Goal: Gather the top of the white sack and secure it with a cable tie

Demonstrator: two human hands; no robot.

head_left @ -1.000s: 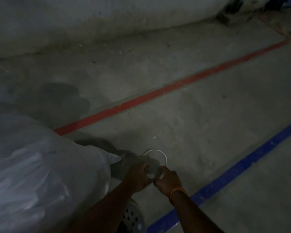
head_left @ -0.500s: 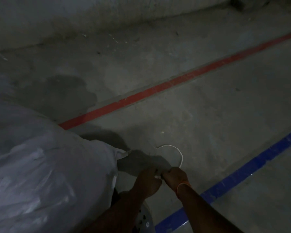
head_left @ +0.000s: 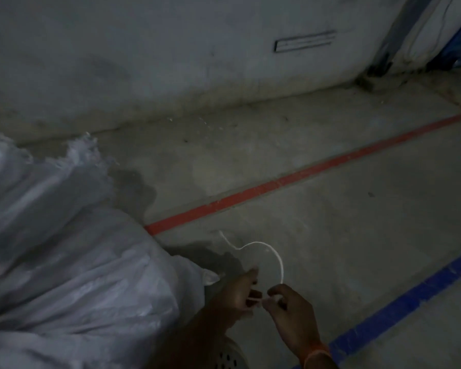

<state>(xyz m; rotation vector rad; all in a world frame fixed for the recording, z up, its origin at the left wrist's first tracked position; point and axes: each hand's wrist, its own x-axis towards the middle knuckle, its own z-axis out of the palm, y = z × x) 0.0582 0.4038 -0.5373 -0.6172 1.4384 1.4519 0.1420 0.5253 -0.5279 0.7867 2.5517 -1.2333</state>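
Both hands held the cable tie [head_left: 273,255] beside the white sack [head_left: 72,262].
Left hand [head_left: 237,296] and right hand [head_left: 290,312] fingers pinched the looped tie, lower centre.

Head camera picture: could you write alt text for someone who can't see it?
Two bare hands, left hand and right hand, pinch a thin white cable tie that arcs above a concrete floor. A white sack lies at left, beside red and blue floor lines.
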